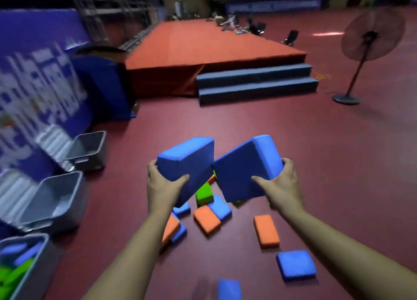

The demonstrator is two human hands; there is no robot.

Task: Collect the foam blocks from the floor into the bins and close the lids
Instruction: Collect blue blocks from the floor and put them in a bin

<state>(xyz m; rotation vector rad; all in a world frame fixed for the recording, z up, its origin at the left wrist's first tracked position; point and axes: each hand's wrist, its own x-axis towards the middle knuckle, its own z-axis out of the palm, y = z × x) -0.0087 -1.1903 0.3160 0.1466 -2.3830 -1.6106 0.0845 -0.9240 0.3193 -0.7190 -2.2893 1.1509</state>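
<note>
My left hand (163, 182) grips a blue foam block (187, 162) and my right hand (279, 182) grips a second blue foam block (243, 171); both are held up above the floor, their inner edges almost touching. Below them several blocks lie scattered on the red floor: a green block (204, 193), an orange block (206, 222), another orange block (266, 231) and a blue block (295, 264). Along the left stand three grey bins with raised lids: the far bin (90, 149), the middle bin (56, 200), and the near bin (24, 263) holding blue and green blocks.
A blue banner wall (33, 85) runs behind the bins. A raised orange stage (203, 49) with grey steps (255, 83) lies ahead. A standing fan (370, 40) is at the right. Open red floor (338, 153) spreads to the right.
</note>
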